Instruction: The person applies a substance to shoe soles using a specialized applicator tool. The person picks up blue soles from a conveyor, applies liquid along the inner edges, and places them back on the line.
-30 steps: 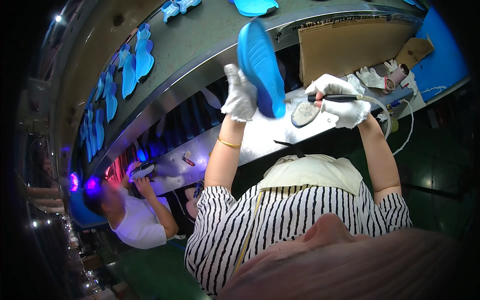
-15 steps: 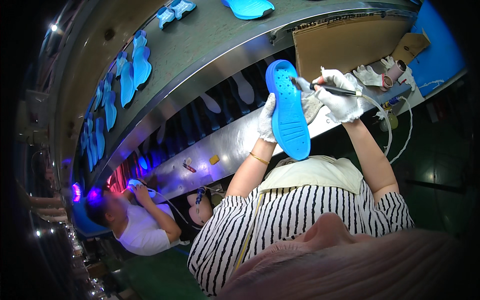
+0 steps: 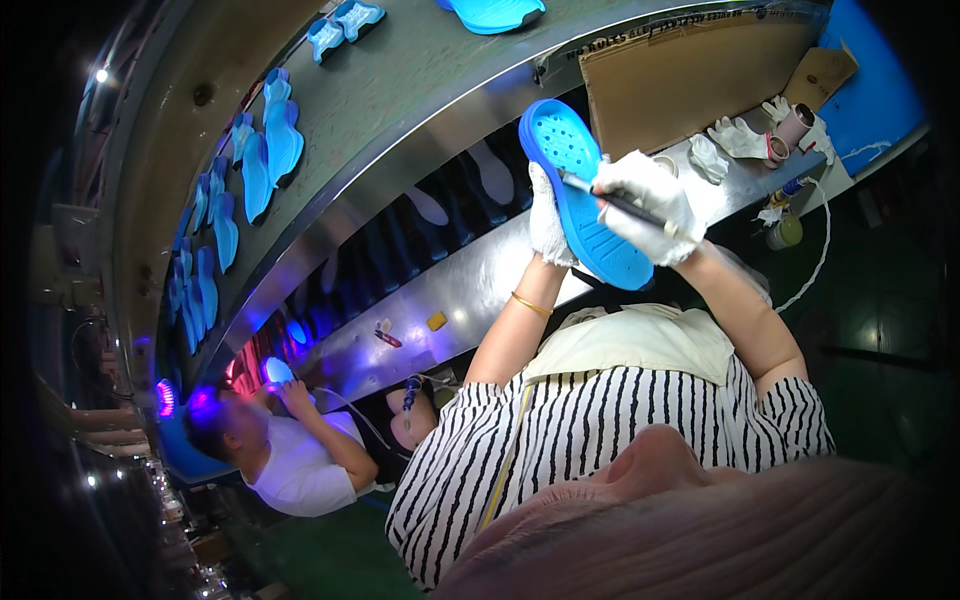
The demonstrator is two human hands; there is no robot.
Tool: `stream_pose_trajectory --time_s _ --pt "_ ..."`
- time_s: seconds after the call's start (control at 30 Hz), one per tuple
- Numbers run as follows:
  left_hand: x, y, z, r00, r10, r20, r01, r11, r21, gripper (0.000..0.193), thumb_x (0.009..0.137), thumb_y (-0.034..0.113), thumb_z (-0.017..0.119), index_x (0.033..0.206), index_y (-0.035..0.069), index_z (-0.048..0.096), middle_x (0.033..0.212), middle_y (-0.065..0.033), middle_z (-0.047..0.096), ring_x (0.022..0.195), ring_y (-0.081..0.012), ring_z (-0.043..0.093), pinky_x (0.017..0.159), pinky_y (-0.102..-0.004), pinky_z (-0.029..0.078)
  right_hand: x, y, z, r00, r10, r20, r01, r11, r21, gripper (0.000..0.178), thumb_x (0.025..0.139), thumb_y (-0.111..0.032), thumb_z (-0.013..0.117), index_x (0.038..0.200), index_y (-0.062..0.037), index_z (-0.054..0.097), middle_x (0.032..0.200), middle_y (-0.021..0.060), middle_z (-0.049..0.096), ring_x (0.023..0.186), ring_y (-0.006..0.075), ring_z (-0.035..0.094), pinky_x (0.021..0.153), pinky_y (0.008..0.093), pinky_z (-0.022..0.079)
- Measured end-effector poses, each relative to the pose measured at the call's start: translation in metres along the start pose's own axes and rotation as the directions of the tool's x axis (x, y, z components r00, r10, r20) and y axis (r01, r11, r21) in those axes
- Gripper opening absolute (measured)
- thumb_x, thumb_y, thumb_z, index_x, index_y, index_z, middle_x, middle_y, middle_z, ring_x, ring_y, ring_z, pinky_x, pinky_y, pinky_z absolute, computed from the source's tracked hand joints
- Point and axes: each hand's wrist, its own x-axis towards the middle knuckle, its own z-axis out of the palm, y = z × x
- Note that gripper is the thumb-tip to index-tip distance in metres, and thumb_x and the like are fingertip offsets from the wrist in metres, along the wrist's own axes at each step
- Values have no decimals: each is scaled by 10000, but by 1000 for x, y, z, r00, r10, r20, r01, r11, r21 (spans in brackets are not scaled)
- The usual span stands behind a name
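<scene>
A bright blue shoe sole (image 3: 578, 215), perforated with small holes at its upper end and ribbed at its lower end, is tilted in front of my chest. My left hand (image 3: 547, 222), in a white knit glove, grips its left edge. My right hand (image 3: 655, 190), gloved too, is closed around a dark pen-like applicator (image 3: 632, 208). The applicator's pale tip lies at the inside of the sole near the left rim, below the holes; whether it touches cannot be told. The right hand covers part of the sole's right side.
A conveyor belt (image 3: 400, 75) carrying several blue soles (image 3: 284, 140) curves past. Below it runs a metal bench (image 3: 480, 270) with a yellow block (image 3: 437, 320). White gloves (image 3: 740, 140), a spool (image 3: 796, 122) and a cardboard sheet (image 3: 690, 80) lie right. A co-worker (image 3: 300, 450) sits left.
The applicator has moved from the sole's upper right edge across to its left rim. The sole has tilted, its lower end swinging right and up.
</scene>
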Motion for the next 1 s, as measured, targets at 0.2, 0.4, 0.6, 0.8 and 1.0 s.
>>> stream_pose_trajectory --time_s 0.2,0.4,0.6,0.8,1.0 --pt "-2 8 1 996 76 -43 -74 996 52 898 898 771 403 1420 41 436 1288 -187 582 1111 -326 605 994 -484 506 -10 -15 4 996 52 70 -54 998 25 277 717 9 727 973 -62 644 904 97 656 828 254 657 813 351 537" --pt "-3 21 -5 996 78 -46 -75 995 61 893 912 760 376 1456 53 407 1351 -230 553 1184 -410 577 1023 -562 475 -19 -24 2 983 75 168 -89 993 76 238 742 -17 722 964 -65 650 902 104 649 820 249 655 770 337 533" --pt "-8 26 -9 998 63 14 -63 998 -8 896 907 766 378 1448 53 421 1332 -234 572 1181 -426 577 1019 -570 475 -30 -33 0 993 72 98 -74 997 12 240 730 -5 744 941 -71 651 901 78 661 817 222 656 755 325 532" --pt "-17 24 11 989 61 134 -43 990 -135 937 854 789 466 1436 55 432 1333 -228 569 1169 -398 587 982 -538 513 -36 -28 -13 970 222 94 -237 952 193 128 841 9 691 964 -10 663 919 54 690 824 103 642 767 267 531" --pt "-44 -4 48 958 118 262 -83 987 -140 1105 793 887 376 1555 95 255 1529 -169 388 1344 -379 444 1122 -563 367 -28 -17 -30 942 335 24 -317 861 399 130 907 15 650 1033 2 623 930 50 672 816 93 639 756 254 526"
